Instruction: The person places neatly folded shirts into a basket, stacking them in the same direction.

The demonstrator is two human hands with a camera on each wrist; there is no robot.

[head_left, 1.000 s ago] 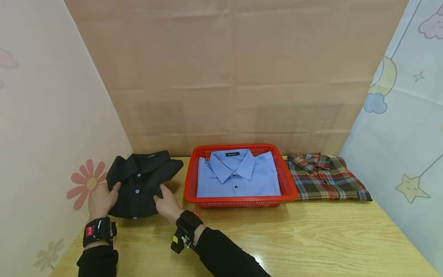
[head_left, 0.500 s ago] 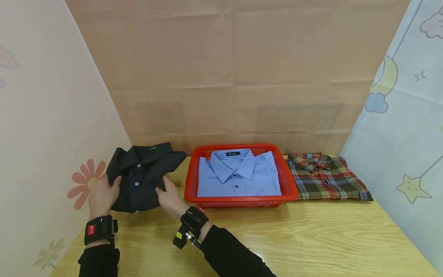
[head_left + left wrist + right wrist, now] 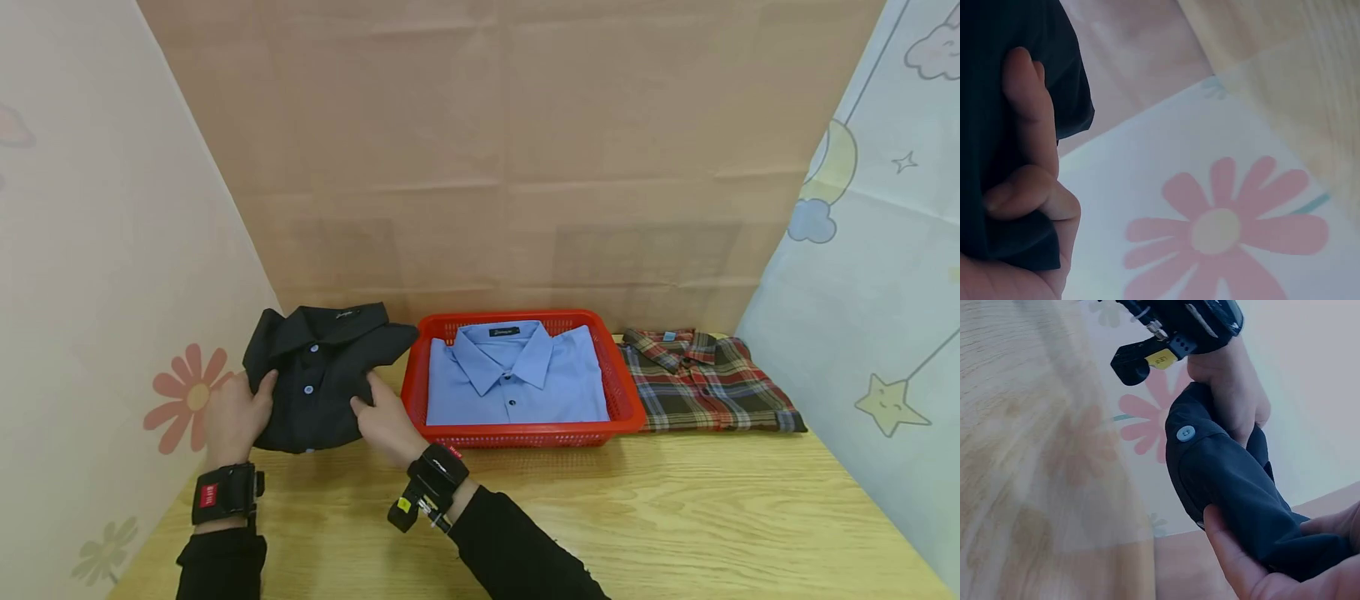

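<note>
The left hand (image 3: 234,417) and the right hand (image 3: 387,419) each grip one side edge of the folded black shirt (image 3: 324,375), thumbs on top and fingers curled beneath the fabric. The left wrist view shows the fingers (image 3: 1025,125) wrapped round the dark cloth, and the right wrist view shows the thumb (image 3: 1229,550) pressed against the underside of the fold. The shirt sits at the left of the tabletop (image 3: 675,517), just beside the red basket (image 3: 630,417), and appears raised a little off the wood, its collar toward the back wall.

To carry this hold well, both hands would best stay level and keep equal tension across the shirt, so the fold does not sag in the middle or slip open. Fingers deep under the bundle should support the lower layers; a pinch at the edge alone risks the sleeve side dropping out.

Inside the basket lies a folded blue shirt (image 3: 517,375), collar to the rear, filling most of the floor. A folded plaid shirt (image 3: 705,387) lies on the tabletop just right of the basket. The basket's near-left rim stands close to the right hand and could catch the black shirt's hem if it passes low. The flower-printed wall (image 3: 112,333) stands close by the left hand.
</note>
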